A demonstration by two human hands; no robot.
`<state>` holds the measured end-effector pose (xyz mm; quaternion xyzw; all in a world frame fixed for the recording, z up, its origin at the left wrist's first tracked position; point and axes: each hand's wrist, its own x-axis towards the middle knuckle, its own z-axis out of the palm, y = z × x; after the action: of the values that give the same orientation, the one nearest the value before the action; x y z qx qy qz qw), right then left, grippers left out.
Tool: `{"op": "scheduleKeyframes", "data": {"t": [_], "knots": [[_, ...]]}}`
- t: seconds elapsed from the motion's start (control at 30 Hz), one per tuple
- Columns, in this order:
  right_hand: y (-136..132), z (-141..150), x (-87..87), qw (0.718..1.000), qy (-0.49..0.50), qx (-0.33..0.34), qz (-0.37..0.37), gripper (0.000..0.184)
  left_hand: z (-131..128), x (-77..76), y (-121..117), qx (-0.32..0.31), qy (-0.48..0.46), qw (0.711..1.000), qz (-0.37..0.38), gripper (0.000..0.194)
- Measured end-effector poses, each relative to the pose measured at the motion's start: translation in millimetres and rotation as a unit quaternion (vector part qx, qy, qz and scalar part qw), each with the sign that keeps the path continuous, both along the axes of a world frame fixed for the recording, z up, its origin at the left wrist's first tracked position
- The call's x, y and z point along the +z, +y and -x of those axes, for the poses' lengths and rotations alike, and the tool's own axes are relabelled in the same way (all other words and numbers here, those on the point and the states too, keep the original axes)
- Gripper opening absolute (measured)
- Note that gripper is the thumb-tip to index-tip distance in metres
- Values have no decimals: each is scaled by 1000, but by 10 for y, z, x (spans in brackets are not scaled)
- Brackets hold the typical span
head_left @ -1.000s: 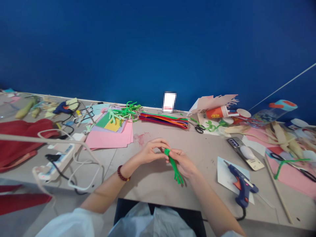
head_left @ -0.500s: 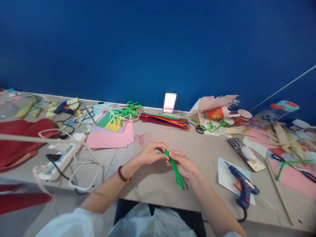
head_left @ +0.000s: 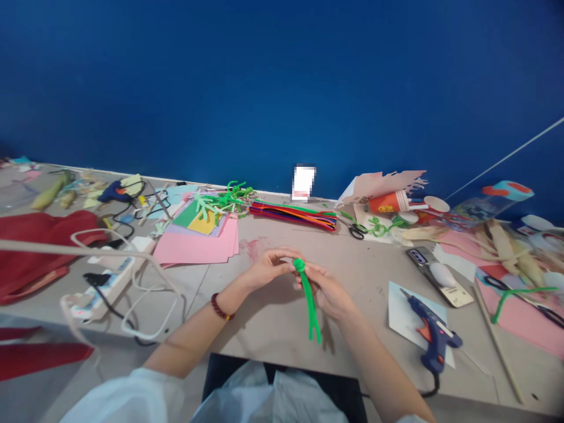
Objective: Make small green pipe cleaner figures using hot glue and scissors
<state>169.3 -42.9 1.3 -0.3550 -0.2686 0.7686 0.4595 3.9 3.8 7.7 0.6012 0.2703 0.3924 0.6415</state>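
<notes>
Working across the tan craft table (head_left: 264,343) from the left, there's a red cloth (head_left: 39,247) bunched up at the edge, then a white power strip (head_left: 106,285) with pale cables (head_left: 150,320) looped around it, and a small blue glue gun (head_left: 115,191) further back by the wall. Next comes a stack of pink craft paper (head_left: 196,247) with other colored sheets on it, topped by a tangle of green pipe cleaner bits (head_left: 224,202). The left hand (head_left: 268,269), with a dark red bead bracelet (head_left: 219,306) on the wrist, is curled and closed in the middle of the table, fingertips pinching the top of a bright green pipe cleaner (head_left: 309,308). That pipe cleaner has a little loop or knot at the top and two legs hanging down, held up just above the tabletop. The right hand (head_left: 328,292) is curled around it too, right against the left one, though I can't quite tell how its fingers sit on the wire. Behind them lies a bundle of multicolor pipe cleaners (head_left: 293,216), with black scissors (head_left: 356,232) just beside it. Further right there's a red paper cup (head_left: 388,202) on its side, a phone (head_left: 420,259), a bigger blue glue gun (head_left: 432,332) on a white card (head_left: 405,308), and a wooden stick (head_left: 496,341) beside a pink sheet (head_left: 524,320).
</notes>
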Motion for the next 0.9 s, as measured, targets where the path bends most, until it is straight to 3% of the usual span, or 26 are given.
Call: {"op": "scheduleKeyframes", "data": {"t": [0.13,0.3,0.43,0.63,0.9], "knots": [[18,-27,-24,999,-8,-37,16,28,-5,-22,-32,12,5,1000,15,32],[26,-14,-41,995,-35,-92,-17,27,-26,4,-69,94,70,984,-132,21],[32,12,-58,978,-101,-153,-98,26,-33,35,-82,107,98,965,-219,22],[9,32,-129,948,-187,-175,-190,17,-27,-34,-62,163,138,934,-286,21],[-6,89,-171,922,-218,-217,-235,20,-53,-129,-87,214,146,899,-353,22]]}}
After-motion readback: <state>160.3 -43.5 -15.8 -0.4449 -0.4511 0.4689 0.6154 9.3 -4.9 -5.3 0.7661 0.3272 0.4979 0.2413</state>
